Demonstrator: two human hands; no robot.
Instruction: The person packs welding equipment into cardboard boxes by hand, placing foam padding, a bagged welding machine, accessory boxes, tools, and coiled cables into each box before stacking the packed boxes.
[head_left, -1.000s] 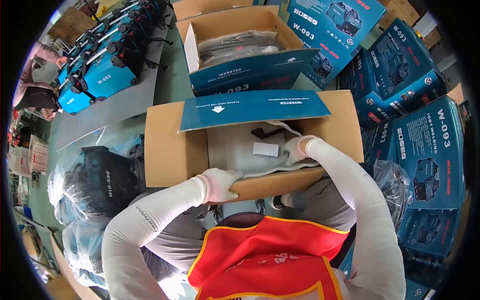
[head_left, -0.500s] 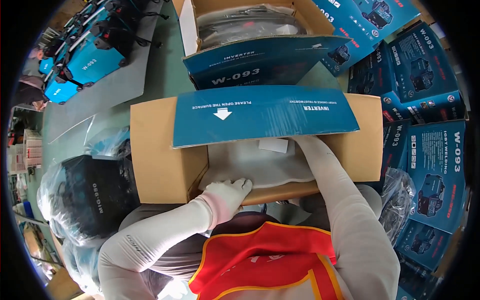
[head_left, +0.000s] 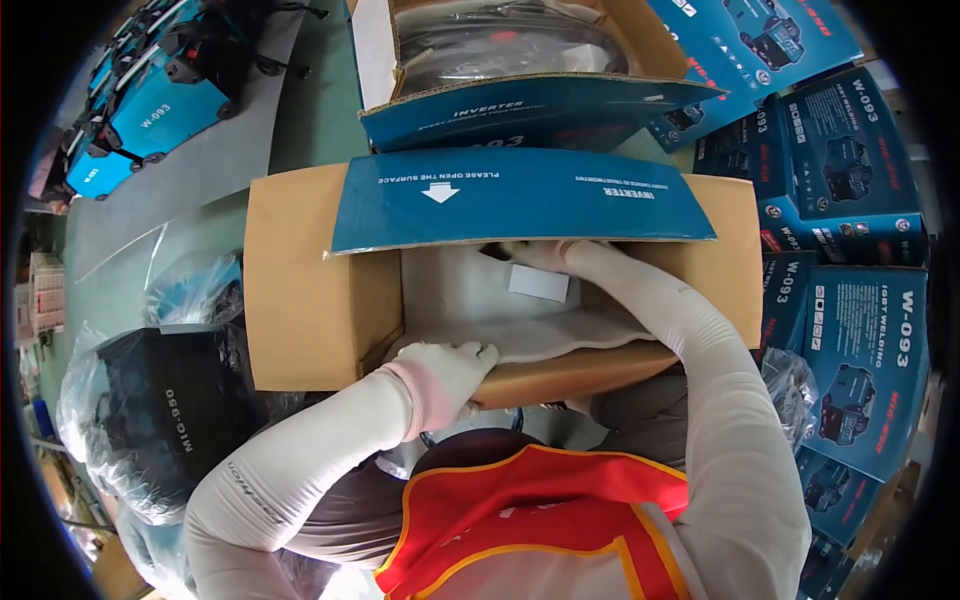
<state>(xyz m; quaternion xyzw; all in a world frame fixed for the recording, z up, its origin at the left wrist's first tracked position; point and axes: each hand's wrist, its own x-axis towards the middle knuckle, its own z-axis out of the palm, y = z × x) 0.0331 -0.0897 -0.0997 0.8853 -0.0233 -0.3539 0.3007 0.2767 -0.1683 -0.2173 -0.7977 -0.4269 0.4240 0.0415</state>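
An open cardboard box [head_left: 325,320] stands before me, its tan side flaps spread and its blue far flap [head_left: 520,205] slanting over the opening. White foam sheet [head_left: 450,290] lines the inside, with a small white card or packet [head_left: 538,283] lying on it. My left hand [head_left: 445,375], in a white glove with a pink cuff, is closed over the box's near wall at the left. Reaching in from the right, my right hand [head_left: 540,254] lies past the white card, under the far flap. Shade and the flap hide most of its fingers.
Behind is another open box [head_left: 480,120] holding a dark plastic-wrapped item. Blue printed cartons [head_left: 850,150] are stacked at the right. A black machine in clear plastic [head_left: 165,400] stands at the left. Blue machines [head_left: 165,115] line the far-left table. Crumpled plastic [head_left: 790,395] lies at right.
My right hand has shifted left and farther in under the far flap, and its wrist now shows. More of the white card is uncovered. My left hand stays at the near wall.
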